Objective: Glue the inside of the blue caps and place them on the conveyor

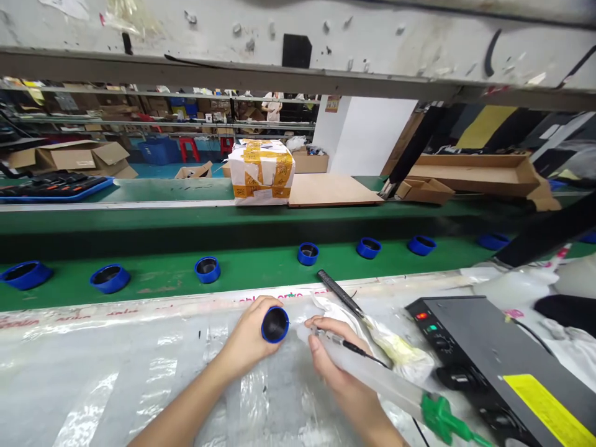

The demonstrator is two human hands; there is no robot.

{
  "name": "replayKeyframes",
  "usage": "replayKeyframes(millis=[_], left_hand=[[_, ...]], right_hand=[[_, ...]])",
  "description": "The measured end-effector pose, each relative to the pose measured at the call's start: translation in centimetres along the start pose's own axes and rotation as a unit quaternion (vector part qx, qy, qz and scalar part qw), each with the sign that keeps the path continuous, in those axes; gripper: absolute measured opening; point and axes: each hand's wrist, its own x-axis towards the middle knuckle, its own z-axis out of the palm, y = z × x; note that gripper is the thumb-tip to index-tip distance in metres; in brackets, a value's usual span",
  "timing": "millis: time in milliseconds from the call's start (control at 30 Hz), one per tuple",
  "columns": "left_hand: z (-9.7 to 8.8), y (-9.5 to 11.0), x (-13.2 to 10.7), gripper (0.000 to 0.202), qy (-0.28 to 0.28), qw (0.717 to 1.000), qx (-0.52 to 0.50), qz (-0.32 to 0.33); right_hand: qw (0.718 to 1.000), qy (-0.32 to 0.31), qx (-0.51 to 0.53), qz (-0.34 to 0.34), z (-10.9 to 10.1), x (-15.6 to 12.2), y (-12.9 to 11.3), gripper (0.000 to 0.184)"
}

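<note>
Blue on the outside and black within, a short round cup, apparently of hard plastic, is held in the left hand above a tabletop covered with clear, wrinkled film. Its open mouth faces the head camera, and the left hand's fingers are clamped around its outer wall from the left, leaving the mouth uncovered. It should handle as light and stiff; the curved wall looks smooth and may turn under a loose hold. A grip low around the outside seems best, clear of the rim and the dark inside, whose surface cannot be judged as wet or dry.

In the right hand, the fingers are closed around the front end of a long translucent plastic syringe with a green fitting at its rear. Its front end points towards the cup, close beside it but apart. The barrel looks smooth and lightly flexible, and probably weighs more if filled; a hold near the front should steady it, though the thin black cable beside the fingers could drag. Beyond, similar blue cups stand spaced out on a green belt.
</note>
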Motion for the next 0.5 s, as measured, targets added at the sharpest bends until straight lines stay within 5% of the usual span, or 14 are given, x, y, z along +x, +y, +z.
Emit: replayKeyframes(millis=[500], left_hand=[[-0.22,0.81,0.01,0.045,-0.005,1.000,0.006,-0.004]], right_hand=[[0.999,-0.011,0.043,0.017,0.30,0.38,0.14,0.009]])
